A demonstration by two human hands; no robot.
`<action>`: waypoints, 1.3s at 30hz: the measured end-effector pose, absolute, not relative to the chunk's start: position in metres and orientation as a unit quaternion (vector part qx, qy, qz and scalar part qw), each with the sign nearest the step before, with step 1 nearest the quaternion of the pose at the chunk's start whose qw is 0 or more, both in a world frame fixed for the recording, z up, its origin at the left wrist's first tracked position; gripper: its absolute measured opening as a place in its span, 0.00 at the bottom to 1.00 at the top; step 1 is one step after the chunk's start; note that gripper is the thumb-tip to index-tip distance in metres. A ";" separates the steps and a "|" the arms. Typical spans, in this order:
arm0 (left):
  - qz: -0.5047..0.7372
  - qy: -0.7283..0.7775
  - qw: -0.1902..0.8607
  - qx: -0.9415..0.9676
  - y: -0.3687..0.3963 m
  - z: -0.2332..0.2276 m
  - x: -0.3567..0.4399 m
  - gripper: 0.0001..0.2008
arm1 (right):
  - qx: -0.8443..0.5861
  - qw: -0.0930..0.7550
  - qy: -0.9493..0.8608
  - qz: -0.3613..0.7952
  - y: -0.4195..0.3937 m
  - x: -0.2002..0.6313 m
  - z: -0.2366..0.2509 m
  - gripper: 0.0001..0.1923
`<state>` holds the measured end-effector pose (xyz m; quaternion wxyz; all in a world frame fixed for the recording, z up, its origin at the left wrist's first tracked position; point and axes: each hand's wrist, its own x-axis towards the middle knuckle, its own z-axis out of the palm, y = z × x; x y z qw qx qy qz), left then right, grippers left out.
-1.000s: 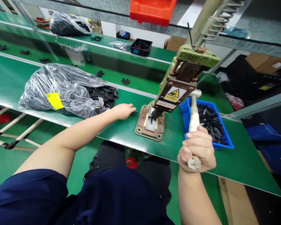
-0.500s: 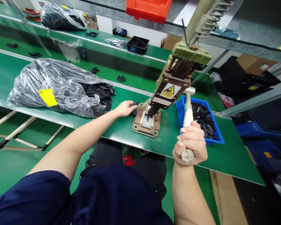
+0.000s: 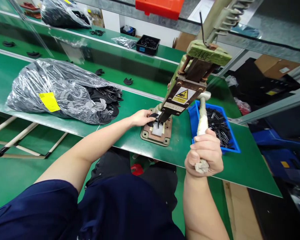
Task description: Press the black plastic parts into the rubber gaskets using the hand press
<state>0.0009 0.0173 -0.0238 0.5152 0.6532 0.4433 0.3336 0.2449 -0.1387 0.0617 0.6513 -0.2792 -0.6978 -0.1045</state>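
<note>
Bench: The green worktop (image 3: 130,140) runs across in front of you, with further green conveyor levels behind it.
Bag: A clear plastic bag (image 3: 55,90) with a yellow label lies on the bench to your left, its mouth facing the press; flat black parts (image 3: 106,101) spill from it onto the surface.
Press: The hand press (image 3: 190,86) stands at the middle of the bench on a brown base plate (image 3: 156,131); its green head leans over the plate and a yellow warning sticker faces you.
Bin: A blue bin (image 3: 216,125) of small black pieces sits just to the right of the press, behind the lever.
Left arm: Your left arm is stretched forward and to the right across the bench edge, forearm bare, wrist nearly straight.
Right arm: Your right arm comes up from below, elbow bent, fist held over the near edge of the bench.
Lever: The taped press lever (image 3: 202,133) slopes down from the press head towards you.
Right hand: Your right hand (image 3: 205,155) is wrapped tight about the lower end of the lever, all fingers curled.
Left hand: Your left hand (image 3: 142,117) rests at the left edge of the base plate, fingertips pinched on a small black part.
Part: The black part (image 3: 153,116) sits at your fingertips over the plate, just beside the press tool.
</note>
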 end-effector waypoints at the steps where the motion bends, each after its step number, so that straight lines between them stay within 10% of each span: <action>1: 0.336 0.442 0.525 0.646 0.018 -0.024 0.001 0.12 | -0.278 0.652 -0.698 -0.104 -0.139 0.245 0.062 0.10; 26: 0.111 0.525 0.629 0.562 0.036 0.001 0.001 0.16 | -0.262 0.670 -0.688 -0.095 -0.137 0.239 0.071 0.14; 29: 0.121 0.519 0.652 0.539 0.033 -0.005 0.002 0.17 | -0.239 0.699 -0.669 -0.089 -0.126 0.237 0.108 0.10; 34: 0.190 0.494 0.687 0.498 0.011 0.000 0.000 0.19 | -0.246 0.725 -0.643 -0.010 -0.101 0.243 0.172 0.33; 39: 0.262 0.445 0.671 0.532 -0.031 0.025 -0.021 0.23 | -0.362 0.712 -0.601 0.036 -0.102 0.251 0.109 0.24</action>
